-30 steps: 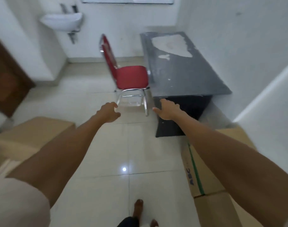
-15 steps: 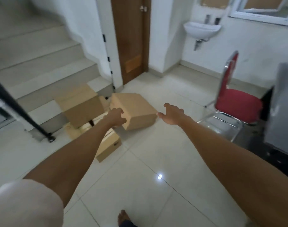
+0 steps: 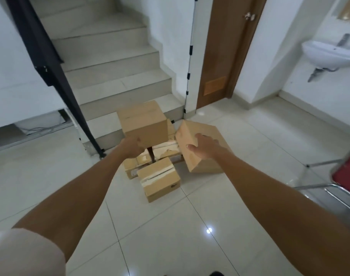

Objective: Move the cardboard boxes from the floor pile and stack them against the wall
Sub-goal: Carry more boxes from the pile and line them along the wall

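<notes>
A pile of brown cardboard boxes lies on the tiled floor at the foot of the stairs. The upper box (image 3: 144,122) sits on top of flattened and torn boxes (image 3: 166,150). A tilted box (image 3: 205,165) leans at the right, and a small taped box (image 3: 158,179) lies in front. Both arms stretch toward the pile. My left hand (image 3: 131,146), fingers loosely curled, is in line with the upper box's lower left corner. My right hand (image 3: 203,149), fingers spread, hovers over the tilted box. Whether either hand touches a box I cannot tell.
Stairs (image 3: 118,82) rise behind the pile, with a black railing (image 3: 50,62) slanting down at the left. A brown door (image 3: 226,52) stands to the right of the stairs, then a wall sink (image 3: 329,54). A red chair with a metal frame (image 3: 345,176) is at the right edge.
The view has swung left from the desk and chair to the box pile, and the pile is now closer. Both hands have come over the boxes, still holding nothing.
</notes>
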The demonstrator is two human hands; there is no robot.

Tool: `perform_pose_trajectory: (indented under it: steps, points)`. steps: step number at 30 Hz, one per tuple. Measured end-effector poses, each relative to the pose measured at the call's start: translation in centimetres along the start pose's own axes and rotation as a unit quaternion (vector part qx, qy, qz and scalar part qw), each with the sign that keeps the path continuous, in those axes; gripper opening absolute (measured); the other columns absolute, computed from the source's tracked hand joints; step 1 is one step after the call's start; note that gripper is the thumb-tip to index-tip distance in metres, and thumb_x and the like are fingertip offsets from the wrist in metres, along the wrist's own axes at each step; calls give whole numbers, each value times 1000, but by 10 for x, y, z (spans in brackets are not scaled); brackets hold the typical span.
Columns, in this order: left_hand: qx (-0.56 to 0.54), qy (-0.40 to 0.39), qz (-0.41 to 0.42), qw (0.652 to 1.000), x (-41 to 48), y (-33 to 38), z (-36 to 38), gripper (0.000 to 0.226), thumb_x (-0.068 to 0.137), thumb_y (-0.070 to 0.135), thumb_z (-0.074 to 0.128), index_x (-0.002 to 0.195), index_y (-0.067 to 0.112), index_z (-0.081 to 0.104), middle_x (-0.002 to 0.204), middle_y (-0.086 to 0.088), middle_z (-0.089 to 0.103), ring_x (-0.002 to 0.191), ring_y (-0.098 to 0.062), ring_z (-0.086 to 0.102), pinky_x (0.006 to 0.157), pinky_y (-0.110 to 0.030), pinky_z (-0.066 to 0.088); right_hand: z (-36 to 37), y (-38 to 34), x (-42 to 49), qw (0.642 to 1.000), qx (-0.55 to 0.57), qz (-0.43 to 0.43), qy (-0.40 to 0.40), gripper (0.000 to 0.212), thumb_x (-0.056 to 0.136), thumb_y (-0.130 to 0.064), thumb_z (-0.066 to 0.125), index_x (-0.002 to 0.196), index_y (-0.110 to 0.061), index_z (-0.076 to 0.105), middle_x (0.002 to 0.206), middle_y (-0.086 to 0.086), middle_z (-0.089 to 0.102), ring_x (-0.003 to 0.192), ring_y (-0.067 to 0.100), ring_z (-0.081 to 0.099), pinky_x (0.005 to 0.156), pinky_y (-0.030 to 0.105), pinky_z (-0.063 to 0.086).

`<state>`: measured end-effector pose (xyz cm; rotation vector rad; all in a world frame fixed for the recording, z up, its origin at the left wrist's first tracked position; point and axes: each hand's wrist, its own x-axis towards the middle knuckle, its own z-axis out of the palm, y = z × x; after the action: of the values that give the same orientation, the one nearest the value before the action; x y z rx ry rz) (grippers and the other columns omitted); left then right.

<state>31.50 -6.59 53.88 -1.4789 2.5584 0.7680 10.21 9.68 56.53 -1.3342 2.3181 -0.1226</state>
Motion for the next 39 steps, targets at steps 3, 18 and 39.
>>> perform_pose_trajectory:
  steps: [3, 18, 39]
  points:
    - [-19, 7, -16, 1000, 33, -23, 0, 54, 84, 27, 63, 134, 10, 48, 134, -11, 54, 121, -29, 51, 102, -43, 44, -4, -8, 35, 1000, -5, -17, -8, 60, 98, -50, 42, 143, -10, 33, 144, 12, 44, 133, 33, 39, 106, 45, 27]
    - [-75, 61, -134, 986, 143, 3, -46, 53, 91, 25, 61, 135, 2, 42, 136, -16, 47, 119, -33, 51, 101, -42, 44, -83, 9, 249, 990, -90, -89, -55, 73, 97, -56, 39, 151, -11, 23, 154, 11, 31, 140, 31, 31, 110, 44, 24]
    - [-105, 51, -180, 977, 317, -97, -122, 46, 93, 22, 57, 134, 5, 45, 136, -15, 49, 123, -29, 48, 98, -34, 40, -102, -85, 445, 986, 12, -94, -140, 62, 99, -44, 45, 146, -5, 32, 150, 11, 38, 135, 28, 38, 96, 28, 34]
